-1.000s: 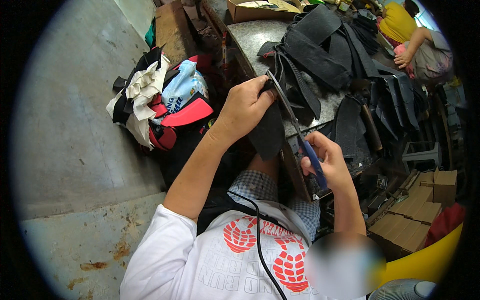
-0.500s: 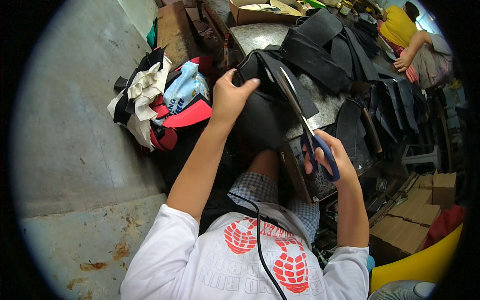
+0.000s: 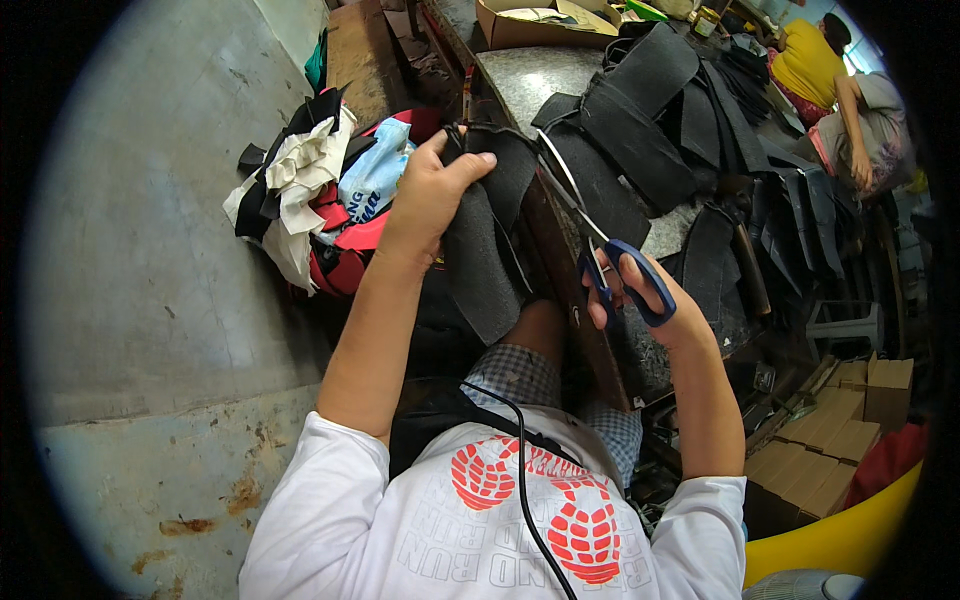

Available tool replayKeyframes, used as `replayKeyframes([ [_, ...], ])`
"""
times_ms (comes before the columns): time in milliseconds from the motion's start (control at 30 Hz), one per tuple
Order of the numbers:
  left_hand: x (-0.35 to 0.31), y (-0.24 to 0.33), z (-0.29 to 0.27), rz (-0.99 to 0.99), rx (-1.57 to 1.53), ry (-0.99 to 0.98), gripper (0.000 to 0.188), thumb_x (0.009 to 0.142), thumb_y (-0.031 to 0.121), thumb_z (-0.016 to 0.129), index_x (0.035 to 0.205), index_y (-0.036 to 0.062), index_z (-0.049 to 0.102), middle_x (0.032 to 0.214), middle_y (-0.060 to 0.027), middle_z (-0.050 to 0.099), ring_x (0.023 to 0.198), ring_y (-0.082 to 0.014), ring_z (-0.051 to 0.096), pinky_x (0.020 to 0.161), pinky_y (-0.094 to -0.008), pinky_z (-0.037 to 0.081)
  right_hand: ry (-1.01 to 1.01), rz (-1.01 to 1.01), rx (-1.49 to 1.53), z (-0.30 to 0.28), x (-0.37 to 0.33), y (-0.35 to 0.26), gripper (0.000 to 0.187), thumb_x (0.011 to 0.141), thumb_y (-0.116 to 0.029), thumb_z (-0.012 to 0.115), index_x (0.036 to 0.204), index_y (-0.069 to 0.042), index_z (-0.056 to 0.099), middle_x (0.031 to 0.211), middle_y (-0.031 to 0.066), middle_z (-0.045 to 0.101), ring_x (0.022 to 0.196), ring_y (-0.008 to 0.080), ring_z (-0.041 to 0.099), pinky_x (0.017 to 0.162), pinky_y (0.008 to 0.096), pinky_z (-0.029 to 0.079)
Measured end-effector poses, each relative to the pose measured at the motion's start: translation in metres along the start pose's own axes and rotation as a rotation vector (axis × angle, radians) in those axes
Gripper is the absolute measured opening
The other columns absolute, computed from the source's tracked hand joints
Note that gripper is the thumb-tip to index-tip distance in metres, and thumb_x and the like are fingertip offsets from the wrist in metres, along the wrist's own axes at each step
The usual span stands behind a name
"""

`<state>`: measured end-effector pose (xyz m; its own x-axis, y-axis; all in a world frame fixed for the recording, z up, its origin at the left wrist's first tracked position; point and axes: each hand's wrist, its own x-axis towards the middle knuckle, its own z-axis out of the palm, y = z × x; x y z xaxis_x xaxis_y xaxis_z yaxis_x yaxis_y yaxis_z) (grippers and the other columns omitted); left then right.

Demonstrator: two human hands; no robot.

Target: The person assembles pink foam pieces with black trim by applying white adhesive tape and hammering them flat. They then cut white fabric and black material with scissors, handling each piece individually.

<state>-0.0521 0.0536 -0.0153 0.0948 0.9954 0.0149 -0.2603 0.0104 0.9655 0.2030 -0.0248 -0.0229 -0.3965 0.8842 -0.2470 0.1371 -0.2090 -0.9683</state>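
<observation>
Soft dark fabric piece (image 3: 480, 250) under the scissors (image 3: 610, 255)

Left hand (image 3: 425, 195) clamps its top edge — the limp, light rest droops below the grip; right hand (image 3: 640, 300) fills the blue handles, blades parted just beside. Likely best pinched near the cut.

One pair of scissors (image 3: 610, 255), two hands, one open cardboard box (image 3: 545, 22)

Speckled grey counter (image 3: 540, 85) carried overlapping dark fabric pieces (image 3: 640, 140) and an open cardboard box (image 3: 540, 25) at its far end; concrete floor (image 3: 150, 250) held a rag heap (image 3: 310, 190).
</observation>
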Motion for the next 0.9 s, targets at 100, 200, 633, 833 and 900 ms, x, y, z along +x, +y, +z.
replayKeyframes([
  [100, -0.006, -0.01, 0.007, 0.03, -0.004, 0.019, 0.026, 0.085, 0.003, 0.065, 0.111, -0.0004, 0.063, 0.089, -0.0028, 0.066, 0.078, -0.0096, 0.062, 0.071, -0.0237, 0.052, 0.021, -0.112, 0.004, 0.0, -0.001, -0.002, 0.072, 0.084, -0.075, 0.055, 0.099, -0.004, 0.063, 0.064, 0.0029, 0.063, 0.059, 0.0101, 0.058, 0.061, 0.023, 0.038],
  [200, -0.011, -0.018, 0.011, 0.101, 0.016, 0.052, 0.023, 0.085, 0.003, 0.064, 0.108, -0.0002, 0.064, 0.09, -0.0026, 0.067, 0.08, -0.0097, 0.062, 0.074, -0.024, 0.051, 0.038, -0.139, 0.051, 0.001, -0.001, -0.003, 0.06, 0.086, -0.064, 0.064, 0.091, -0.004, 0.061, 0.062, -0.0002, 0.058, 0.054, 0.0078, 0.055, 0.056, 0.0216, 0.041],
  [633, -0.03, -0.019, 0.02, 0.126, 0.115, 0.078, 0.021, 0.085, 0.002, 0.064, 0.105, -0.0005, 0.064, 0.088, -0.0014, 0.066, 0.08, -0.0078, 0.059, 0.073, -0.0238, 0.049, 0.08, -0.113, 0.123, 0.008, -0.013, 0.023, 0.037, 0.091, -0.038, 0.07, 0.09, -0.003, 0.058, 0.066, -0.0013, 0.056, 0.051, 0.006, 0.055, 0.049, 0.0199, 0.043],
  [833, -0.037, -0.017, 0.026, 0.095, 0.105, 0.103, 0.02, 0.085, 0.002, 0.063, 0.105, -0.0002, 0.064, 0.09, -0.0017, 0.065, 0.08, -0.0074, 0.059, 0.072, -0.0227, 0.048, 0.094, -0.064, 0.259, 0.013, -0.014, 0.024, 0.048, 0.087, -0.048, 0.072, 0.09, -0.002, 0.058, 0.068, -0.0004, 0.055, 0.05, 0.0084, 0.056, 0.046, 0.0215, 0.045],
  [900, -0.04, -0.018, 0.026, 0.074, 0.066, 0.11, 0.02, 0.085, 0.002, 0.063, 0.106, 0.0, 0.063, 0.09, -0.0017, 0.065, 0.079, -0.0077, 0.059, 0.072, -0.0229, 0.049, 0.078, -0.045, 0.243, 0.016, -0.015, 0.025, 0.055, 0.086, -0.056, 0.07, 0.091, -0.003, 0.058, 0.07, 0.0007, 0.056, 0.053, 0.0082, 0.056, 0.05, 0.0205, 0.044],
])
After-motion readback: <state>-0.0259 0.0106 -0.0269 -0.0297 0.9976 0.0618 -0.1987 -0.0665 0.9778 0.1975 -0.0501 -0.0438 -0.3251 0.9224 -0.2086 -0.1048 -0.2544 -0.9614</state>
